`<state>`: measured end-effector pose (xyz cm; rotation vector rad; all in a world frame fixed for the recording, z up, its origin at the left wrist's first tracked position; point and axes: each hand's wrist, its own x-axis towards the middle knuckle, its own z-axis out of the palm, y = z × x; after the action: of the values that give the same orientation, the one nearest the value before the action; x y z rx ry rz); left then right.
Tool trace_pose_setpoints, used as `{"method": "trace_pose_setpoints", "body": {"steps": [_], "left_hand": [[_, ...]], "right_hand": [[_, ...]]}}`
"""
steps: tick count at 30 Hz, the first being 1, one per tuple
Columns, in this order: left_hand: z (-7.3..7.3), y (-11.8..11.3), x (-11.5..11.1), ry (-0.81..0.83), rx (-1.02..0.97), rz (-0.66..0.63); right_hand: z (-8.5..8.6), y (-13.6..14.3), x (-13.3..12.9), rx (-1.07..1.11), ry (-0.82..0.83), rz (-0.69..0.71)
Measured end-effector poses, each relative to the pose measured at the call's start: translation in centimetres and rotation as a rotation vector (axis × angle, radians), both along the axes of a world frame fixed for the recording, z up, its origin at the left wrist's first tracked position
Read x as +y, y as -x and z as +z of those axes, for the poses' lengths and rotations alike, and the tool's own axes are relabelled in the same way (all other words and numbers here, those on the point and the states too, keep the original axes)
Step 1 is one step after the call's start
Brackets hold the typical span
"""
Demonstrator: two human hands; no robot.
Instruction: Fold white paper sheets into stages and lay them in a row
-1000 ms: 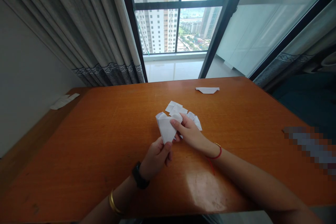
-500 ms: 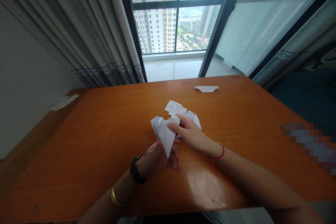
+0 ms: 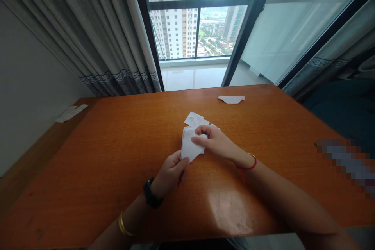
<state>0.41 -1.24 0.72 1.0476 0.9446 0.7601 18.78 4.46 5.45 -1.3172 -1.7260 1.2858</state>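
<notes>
Both my hands hold a folded white paper point(image 3: 190, 145) above the middle of the table. My left hand point(image 3: 174, 168) pinches its lower corner, thumb on top. On the upper right side of the paper, my right hand point(image 3: 215, 141) grips with thumb and curled fingers. The paper looks flat and layered, tapering downward toward my left thumb. Just behind it lie several folded white paper pieces point(image 3: 193, 118) on the table, partly covered by my right hand and the held paper.
The brown wooden table point(image 3: 123, 156) reaches toward a glass door. A folded paper strip point(image 3: 231, 100) with slanted ends lies near the far edge. More white paper point(image 3: 72, 113) rests at the far left. A blurred-out item point(image 3: 345, 164) is at the right edge.
The held paper was fanned apart at the top with a point hanging down; now it lies flatter and more closed. Both hands have shifted, the left gripping its lower corner.
</notes>
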Motion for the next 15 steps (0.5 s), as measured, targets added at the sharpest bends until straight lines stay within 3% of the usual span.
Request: {"method": "trace_pose_setpoints", "body": {"steps": [4,7,9,12,15], "left_hand": [[-0.1,0.3,0.1,-0.008,0.035,-0.054],[0.0,0.2,0.2,-0.032,0.067,-0.045],[0.2,0.1,0.3,-0.039,0.061,-0.028],[0.5,0.1,0.4,-0.035,0.043,0.005],[0.6,0.0,0.3,-0.04,0.039,0.028]], "right_hand": [[0.4,-1.1,0.8,0.016,0.08,0.19],[0.4,-2.3,2.0,0.043,0.114,0.201],[0.1,-4.1,3.5,0.046,0.083,0.085],[-1.2,-8.7,6.4,0.013,-0.007,-0.261],[-3.4,-14.1,8.9,-0.1,0.007,-0.593]]}}
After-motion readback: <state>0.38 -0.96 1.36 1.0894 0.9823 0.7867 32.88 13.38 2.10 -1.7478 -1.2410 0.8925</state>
